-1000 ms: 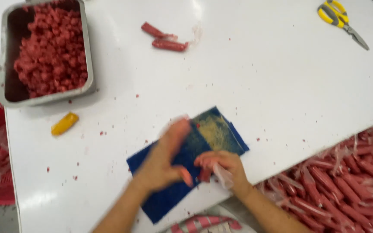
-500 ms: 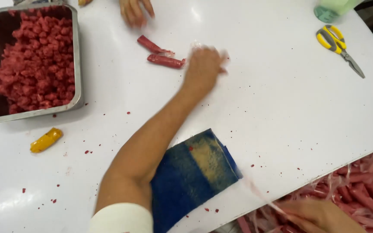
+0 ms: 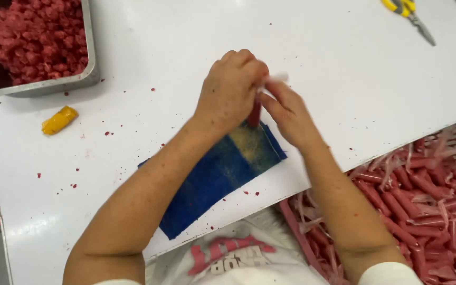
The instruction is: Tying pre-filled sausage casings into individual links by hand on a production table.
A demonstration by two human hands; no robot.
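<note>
Left hand: the left hand (image 3: 231,87) is curled closed around the top of a red sausage stick (image 3: 254,112), knuckles up, over the middle of the counter (image 3: 186,42).
Right hand: the right hand (image 3: 287,108) meets the left just beside it, its fingers (image 3: 270,92) pinching a pale strip of clear wrapper (image 3: 275,78) that is blurred; the hand is narrow, closed on that strip.
Sausage stick: it stands roughly upright between the two hands, its lower end touching or just above the far corner of the blue cloth (image 3: 220,174); which of the two I cannot tell.
Blue cloth: a dark blue rectangle with a yellowish worn patch, lying flat near the near edge of the counter, partly under the left forearm.
Metal tray: a steel tray (image 3: 92,63) at the far left corner of the counter, filled with red chopped pieces (image 3: 38,39).
Yellow piece: a small yellow piece (image 3: 59,120) lies near the left edge, just on the near side of the tray, apart from it.
Scissors: yellow-handled scissors (image 3: 410,16) lie at the far right corner, well apart from the hands.
Pink crate: a pink crate (image 3: 302,232) below the counter's right near edge holds many wrapped red sticks (image 3: 423,195).
Crumbs: red crumbs (image 3: 109,133) are scattered over the white counter.
</note>
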